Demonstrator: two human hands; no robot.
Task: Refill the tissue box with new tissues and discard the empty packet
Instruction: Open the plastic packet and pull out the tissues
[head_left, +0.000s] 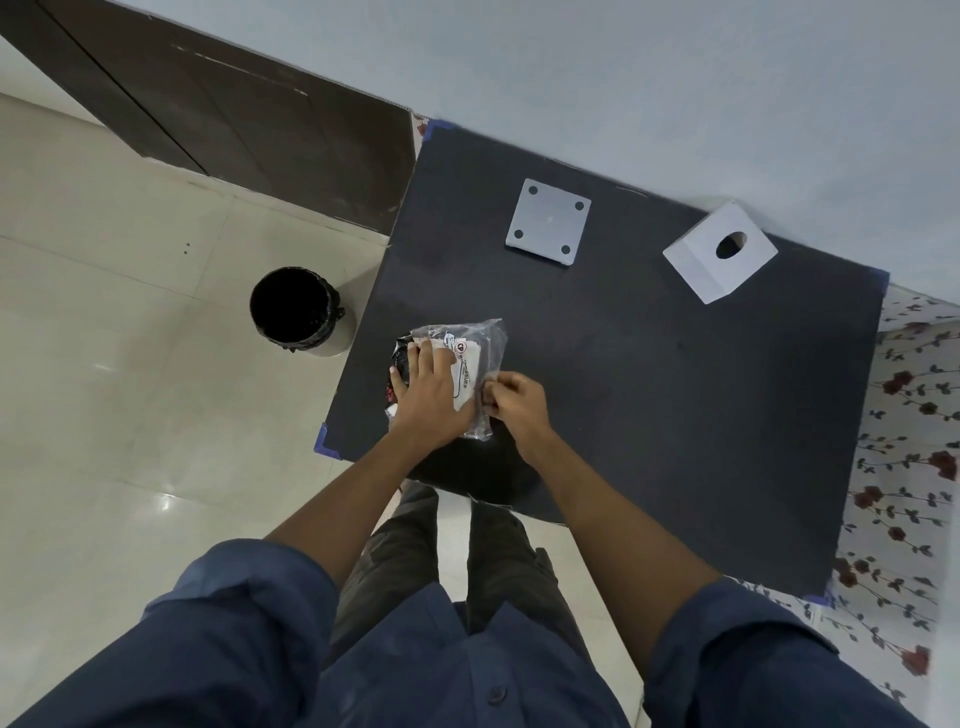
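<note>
The left hand (428, 387) lies flat, palm down with fingers spread, on top of the tissue packet (467, 364), pressing it against the desk (649, 389); this grip is a wide, open-handed press rather than a closed grasp. The right hand (511, 402) forms a narrow pinch grip on the clear plastic wrap at the near right edge of the same packet, fingertips curled tight together on the film. The packet is a transparent plastic wrapper with printed lettering and a white tissue stack visible inside; it sits at the near left part of the desk, close to the left edge. The desk surface is dark and matte, with blue tape (323, 439) at its corners. Toward the far side of the desk, well apart from the packet, a white square base plate (548, 222) with four dark dots at its corners lies flat. To the right of it, also well apart, the white tissue box (719, 254) sits tilted, its round opening facing up. On the tiled floor (130, 364), just beside the left edge of the desk, a round bin (298, 310) with a black liner stands upright and open. Both forearms extend from rolled blue sleeves (234, 623).
</note>
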